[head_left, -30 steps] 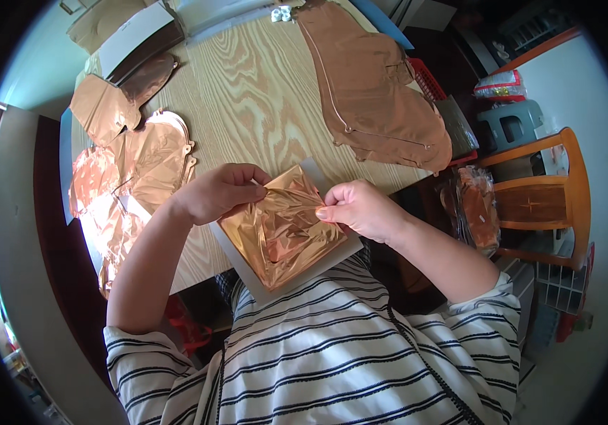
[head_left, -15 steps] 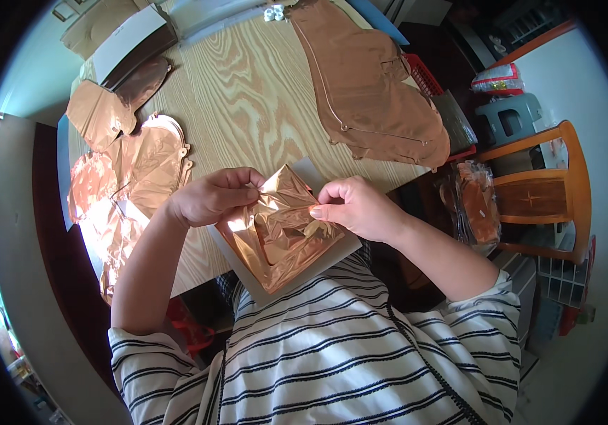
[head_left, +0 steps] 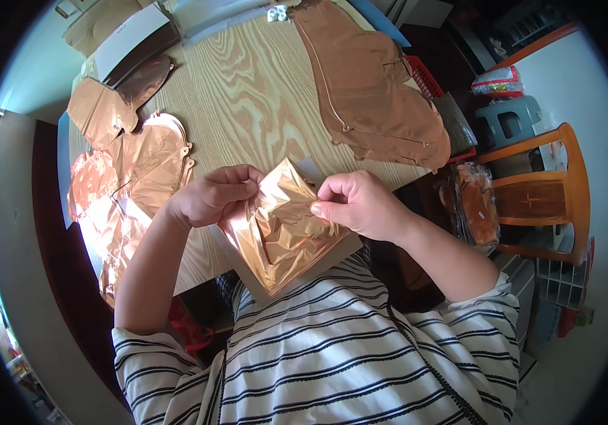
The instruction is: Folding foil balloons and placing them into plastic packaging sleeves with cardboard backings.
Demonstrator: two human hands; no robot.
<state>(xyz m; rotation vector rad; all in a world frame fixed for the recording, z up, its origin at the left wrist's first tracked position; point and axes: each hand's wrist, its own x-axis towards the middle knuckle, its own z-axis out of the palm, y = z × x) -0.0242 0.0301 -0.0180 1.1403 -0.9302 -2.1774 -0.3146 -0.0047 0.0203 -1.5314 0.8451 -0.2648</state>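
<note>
Between my hands lies a folded rose-gold foil balloon (head_left: 286, 230), shiny and creased, resting over a grey flat card (head_left: 350, 246) at the table's near edge. My left hand (head_left: 219, 195) pinches the foil's left edge between thumb and fingers. On the opposite edge my right hand (head_left: 357, 204) pinches the foil the same way. The foil's far corner rises to a point between the hands. To the left, a stack of flat rose-gold foil balloons (head_left: 150, 159) with small tabs lies beside my left forearm.
A large flat pile of brown-copper foil balloons (head_left: 371, 85) covers the table's right side. A white-topped box (head_left: 134, 42) stands at the far left. Small white rolls (head_left: 276, 13) sit at the back. A wooden chair (head_left: 537, 197) and bagged foil pieces (head_left: 477, 205) are on the right.
The foil's far corner has shifted slightly up and its creases have changed under my fingers. Both hands keep their pinch in nearly the same place.
</note>
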